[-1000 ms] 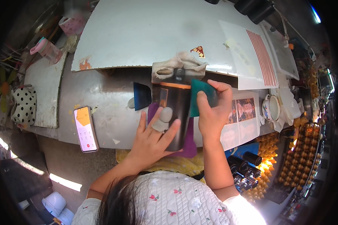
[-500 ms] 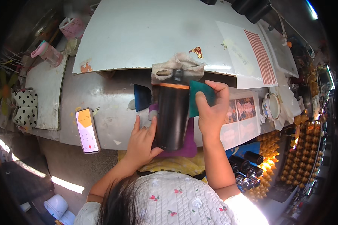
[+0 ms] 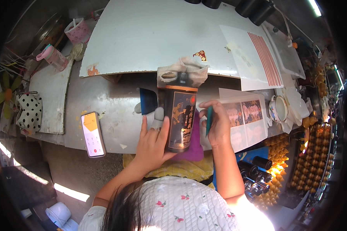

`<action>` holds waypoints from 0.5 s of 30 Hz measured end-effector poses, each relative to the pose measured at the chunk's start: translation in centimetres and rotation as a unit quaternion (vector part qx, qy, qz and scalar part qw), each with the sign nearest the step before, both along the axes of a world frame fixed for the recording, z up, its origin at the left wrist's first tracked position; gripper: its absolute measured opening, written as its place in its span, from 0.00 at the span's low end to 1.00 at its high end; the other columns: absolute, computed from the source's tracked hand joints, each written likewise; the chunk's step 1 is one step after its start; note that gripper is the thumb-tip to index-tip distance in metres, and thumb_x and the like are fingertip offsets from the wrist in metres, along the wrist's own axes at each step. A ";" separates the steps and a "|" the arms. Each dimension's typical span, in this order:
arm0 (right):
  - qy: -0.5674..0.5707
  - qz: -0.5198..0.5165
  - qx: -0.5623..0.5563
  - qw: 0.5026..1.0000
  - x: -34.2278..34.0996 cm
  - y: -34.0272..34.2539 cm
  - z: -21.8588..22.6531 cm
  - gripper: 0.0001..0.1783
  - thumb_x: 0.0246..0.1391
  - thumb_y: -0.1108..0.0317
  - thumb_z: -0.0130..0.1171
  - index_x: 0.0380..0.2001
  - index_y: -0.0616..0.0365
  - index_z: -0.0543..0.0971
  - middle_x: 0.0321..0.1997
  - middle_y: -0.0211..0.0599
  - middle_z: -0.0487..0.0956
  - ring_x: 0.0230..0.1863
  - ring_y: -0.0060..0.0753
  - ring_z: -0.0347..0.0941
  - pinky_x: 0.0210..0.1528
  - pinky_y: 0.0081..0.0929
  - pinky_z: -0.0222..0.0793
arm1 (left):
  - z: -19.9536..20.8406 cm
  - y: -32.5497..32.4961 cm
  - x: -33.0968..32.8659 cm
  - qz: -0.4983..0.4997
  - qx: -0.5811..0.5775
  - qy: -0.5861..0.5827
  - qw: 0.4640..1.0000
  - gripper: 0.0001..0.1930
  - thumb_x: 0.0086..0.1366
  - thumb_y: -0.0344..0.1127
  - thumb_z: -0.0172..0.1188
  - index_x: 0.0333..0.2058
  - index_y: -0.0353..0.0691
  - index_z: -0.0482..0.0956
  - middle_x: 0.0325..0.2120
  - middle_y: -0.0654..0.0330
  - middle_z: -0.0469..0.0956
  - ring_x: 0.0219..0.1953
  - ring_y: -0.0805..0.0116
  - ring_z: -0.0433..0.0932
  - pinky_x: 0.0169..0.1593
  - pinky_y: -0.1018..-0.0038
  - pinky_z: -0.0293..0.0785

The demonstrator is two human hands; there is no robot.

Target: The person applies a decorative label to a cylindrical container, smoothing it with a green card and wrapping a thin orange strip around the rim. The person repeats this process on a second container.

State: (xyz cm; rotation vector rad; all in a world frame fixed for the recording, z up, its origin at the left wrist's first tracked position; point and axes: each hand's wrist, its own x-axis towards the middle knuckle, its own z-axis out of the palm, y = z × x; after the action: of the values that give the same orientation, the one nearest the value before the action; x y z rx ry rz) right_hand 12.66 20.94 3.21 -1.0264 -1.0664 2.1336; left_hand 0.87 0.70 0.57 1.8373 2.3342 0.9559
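Note:
A black bottle [image 3: 178, 119] with a copper-coloured ring and a gold-and-red printed decal lies in front of me, its far end against a fixture draped in a stained cloth [image 3: 194, 75]. My left hand [image 3: 152, 144] holds the bottle's left side, thumb by the near end; a grey cap seems to cover one fingertip. Just right of the bottle, apart from it, my right hand [image 3: 219, 125] is closed on a green scraper [image 3: 209, 120], seen nearly edge-on. Beneath the bottle shows a purple cloth [image 3: 195, 152].
Left of the bottle stands a dark blue piece [image 3: 148, 101]. A lit phone [image 3: 92, 134] lies further left. Printed decal sheets [image 3: 246, 129] and an enamel mug [image 3: 278, 108] are to the right. A raised white board [image 3: 150, 38] spans the back. Several black bottles [image 3: 254, 173] stand low right.
The bottle has turned, bringing its printed decal into view where plain black showed. My right hand has drawn the green scraper off the bottle and tilted it edge-on.

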 end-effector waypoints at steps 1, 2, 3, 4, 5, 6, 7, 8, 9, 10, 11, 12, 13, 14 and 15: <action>-0.029 0.036 0.018 0.999 -0.1 -0.6 1.2 0.18 0.66 0.69 0.50 0.56 0.61 0.76 0.43 0.37 0.80 0.39 0.24 0.77 0.42 0.18 0.71 | -0.1 0.4 -0.2 -0.005 -0.005 -0.004 1.000 0.64 0.51 0.58 0.73 0.72 0.24 0.43 0.35 0.50 0.77 0.39 0.48 0.78 0.72 0.35 0.41; -0.057 0.070 0.036 0.995 -0.2 -1.4 1.9 0.19 0.67 0.69 0.50 0.58 0.61 0.75 0.45 0.37 0.81 0.40 0.23 0.76 0.43 0.18 0.71 | -0.2 0.4 -0.3 0.000 0.007 -0.023 1.000 0.64 0.52 0.58 0.72 0.72 0.24 0.43 0.38 0.49 0.78 0.41 0.48 0.79 0.72 0.35 0.41; -0.038 0.083 0.067 0.994 0.0 -2.2 1.5 0.22 0.68 0.69 0.50 0.62 0.61 0.73 0.48 0.38 0.81 0.42 0.21 0.75 0.44 0.18 0.70 | -0.4 0.4 -0.3 -0.003 0.022 -0.042 0.999 0.64 0.52 0.59 0.72 0.72 0.24 0.43 0.40 0.48 0.79 0.43 0.48 0.79 0.72 0.35 0.40; -0.042 0.074 0.146 0.986 0.4 -2.8 0.9 0.23 0.67 0.70 0.52 0.64 0.61 0.72 0.46 0.35 0.80 0.42 0.20 0.73 0.46 0.18 0.69 | -0.8 0.9 -0.1 -0.013 0.046 -0.069 0.996 0.64 0.53 0.60 0.71 0.72 0.24 0.42 0.43 0.46 0.80 0.45 0.48 0.80 0.72 0.35 0.40; -0.053 0.098 0.170 0.979 0.9 -2.5 1.3 0.24 0.65 0.70 0.51 0.64 0.60 0.73 0.44 0.34 0.80 0.39 0.18 0.71 0.44 0.17 0.66 | -0.9 0.3 -0.4 -0.012 0.006 -0.094 0.996 0.59 0.60 0.62 0.65 0.72 0.23 0.42 0.58 0.44 0.76 0.61 0.45 0.74 0.73 0.35 0.35; -0.071 0.121 0.196 0.971 1.8 -2.1 2.0 0.25 0.64 0.70 0.50 0.64 0.59 0.73 0.41 0.33 0.80 0.36 0.16 0.69 0.41 0.16 0.63 | -0.9 0.0 -0.3 -0.002 0.000 -0.095 0.995 0.58 0.61 0.60 0.65 0.72 0.23 0.42 0.59 0.45 0.75 0.62 0.44 0.74 0.73 0.36 0.33; -0.045 0.124 0.191 0.973 2.6 -0.9 2.0 0.26 0.60 0.74 0.49 0.63 0.59 0.74 0.35 0.27 0.76 0.34 0.15 0.65 0.40 0.16 0.61 | -0.6 -0.3 -0.2 -0.002 -0.034 -0.104 0.994 0.57 0.61 0.59 0.65 0.71 0.23 0.42 0.59 0.44 0.74 0.63 0.44 0.72 0.73 0.37 0.32; -0.080 0.106 0.209 0.969 3.5 0.6 1.5 0.27 0.59 0.77 0.47 0.62 0.60 0.75 0.31 0.24 0.72 0.33 0.14 0.64 0.39 0.16 0.61 | -0.7 -0.2 -0.4 0.000 -0.064 -0.107 0.992 0.57 0.62 0.59 0.64 0.71 0.23 0.43 0.60 0.44 0.74 0.64 0.44 0.71 0.74 0.37 0.30; -0.094 0.046 0.273 0.956 4.6 2.4 0.7 0.27 0.58 0.79 0.47 0.61 0.59 0.75 0.30 0.24 0.71 0.32 0.14 0.65 0.37 0.16 0.62 | -0.8 0.2 -0.2 0.000 -0.051 -0.102 0.993 0.56 0.62 0.58 0.64 0.71 0.23 0.43 0.60 0.43 0.73 0.64 0.44 0.70 0.74 0.38 0.30; -0.103 -0.011 0.335 0.936 5.1 4.2 0.7 0.27 0.58 0.80 0.47 0.61 0.58 0.76 0.30 0.24 0.70 0.32 0.15 0.66 0.36 0.17 0.64 | -0.7 0.3 -0.2 0.005 -0.038 -0.094 0.995 0.56 0.62 0.58 0.64 0.71 0.23 0.43 0.60 0.43 0.73 0.65 0.43 0.70 0.74 0.38 0.29; -0.181 -0.061 0.416 0.889 5.7 6.0 1.4 0.27 0.57 0.81 0.46 0.60 0.57 0.76 0.29 0.23 0.69 0.31 0.16 0.66 0.34 0.19 0.64 | -0.5 0.3 -0.1 -0.002 -0.036 -0.093 0.995 0.57 0.62 0.59 0.63 0.71 0.21 0.42 0.60 0.42 0.73 0.65 0.43 0.69 0.74 0.39 0.27; -0.225 -0.113 0.486 0.837 6.3 8.4 1.2 0.28 0.56 0.81 0.47 0.61 0.56 0.75 0.29 0.25 0.69 0.30 0.20 0.65 0.35 0.21 0.65 | -0.8 0.3 -0.1 -0.007 -0.049 -0.110 0.993 0.57 0.63 0.60 0.62 0.71 0.21 0.41 0.61 0.41 0.71 0.67 0.42 0.66 0.74 0.39 0.26; -0.266 -0.134 0.601 0.741 8.1 11.9 0.1 0.32 0.54 0.79 0.50 0.64 0.54 0.74 0.36 0.33 0.71 0.33 0.31 0.71 0.37 0.30 0.70 | -0.7 0.6 0.0 -0.010 -0.054 -0.103 0.993 0.57 0.63 0.61 0.61 0.71 0.21 0.40 0.63 0.41 0.69 0.69 0.42 0.64 0.75 0.40 0.25; -0.333 -0.150 0.619 0.696 8.7 13.7 0.2 0.33 0.53 0.78 0.51 0.65 0.53 0.73 0.39 0.35 0.72 0.35 0.35 0.72 0.39 0.33 0.71 | -0.5 0.6 0.1 -0.005 -0.065 -0.093 0.994 0.58 0.64 0.61 0.61 0.71 0.21 0.40 0.64 0.40 0.67 0.70 0.43 0.62 0.75 0.41 0.25; -0.398 -0.165 0.630 0.646 9.2 15.3 0.4 0.34 0.52 0.77 0.52 0.66 0.52 0.72 0.42 0.38 0.72 0.37 0.40 0.74 0.40 0.36 0.72 | -0.6 1.0 0.3 -0.008 -0.045 -0.077 0.996 0.58 0.64 0.62 0.60 0.71 0.20 0.40 0.59 0.42 0.71 0.65 0.43 0.67 0.74 0.39 0.26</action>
State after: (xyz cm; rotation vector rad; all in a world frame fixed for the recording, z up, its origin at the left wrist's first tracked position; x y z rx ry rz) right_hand 21.87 36.20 3.60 -1.1616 -2.0313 0.1690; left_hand 1.13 1.66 -0.06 1.6831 2.2306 0.9381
